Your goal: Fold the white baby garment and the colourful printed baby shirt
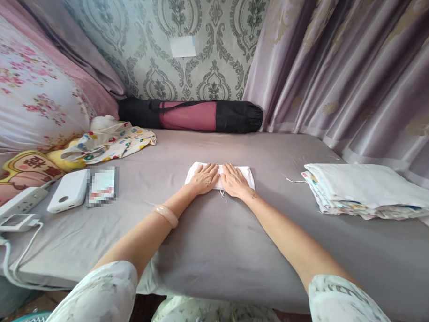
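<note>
The step in hand seems to be pressing and smoothing: the left hand (204,178) and the right hand (234,180) both lie flat on a small white cloth (249,176), which looks folded. In my judgement, pressing further calls for even weight from both palms, so that the layers do not slide. Lifting the cloth would call for something different: the fingers must first go under its edges.

The grip of each hand is released. The fingers are stretched forward, and nothing is grasped; the palms only touch the cloth from above. The cloth lies on the bed (232,253), directly under the two hands, which are side by side with the thumbs near each other. Its ends show outside both hands, and its far edge is close to the fingertips. A thin white cord (223,194) comes out at the near edge, between the wrists.
</note>
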The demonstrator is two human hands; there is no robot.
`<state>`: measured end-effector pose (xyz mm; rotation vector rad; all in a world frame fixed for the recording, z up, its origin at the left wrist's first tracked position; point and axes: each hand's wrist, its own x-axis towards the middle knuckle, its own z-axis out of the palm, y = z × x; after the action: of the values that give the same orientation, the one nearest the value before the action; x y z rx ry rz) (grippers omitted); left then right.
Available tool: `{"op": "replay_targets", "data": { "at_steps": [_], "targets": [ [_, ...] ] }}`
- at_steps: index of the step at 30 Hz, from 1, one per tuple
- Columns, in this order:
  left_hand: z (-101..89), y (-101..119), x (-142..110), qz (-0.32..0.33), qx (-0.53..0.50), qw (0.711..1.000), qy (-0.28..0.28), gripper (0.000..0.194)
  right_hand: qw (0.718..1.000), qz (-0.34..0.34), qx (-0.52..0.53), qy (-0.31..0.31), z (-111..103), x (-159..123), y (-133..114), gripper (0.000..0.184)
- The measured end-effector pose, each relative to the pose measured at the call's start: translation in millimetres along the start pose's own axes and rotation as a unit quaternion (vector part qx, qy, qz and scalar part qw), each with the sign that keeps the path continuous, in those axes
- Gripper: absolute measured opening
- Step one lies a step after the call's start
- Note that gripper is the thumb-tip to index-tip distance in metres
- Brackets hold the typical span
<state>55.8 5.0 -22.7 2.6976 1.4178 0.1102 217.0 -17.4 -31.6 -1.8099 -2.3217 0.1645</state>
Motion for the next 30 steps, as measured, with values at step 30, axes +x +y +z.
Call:
{"op": "replay_targets", "data": {
  "at_steps": [30],
  "targets": [
    [13.4,-65,-43,-0.108,-0.105,0.982,0.115,0.054,0.999,-0.011,-0.038,0.03,9,15,-34,0.056]
  ]
}}
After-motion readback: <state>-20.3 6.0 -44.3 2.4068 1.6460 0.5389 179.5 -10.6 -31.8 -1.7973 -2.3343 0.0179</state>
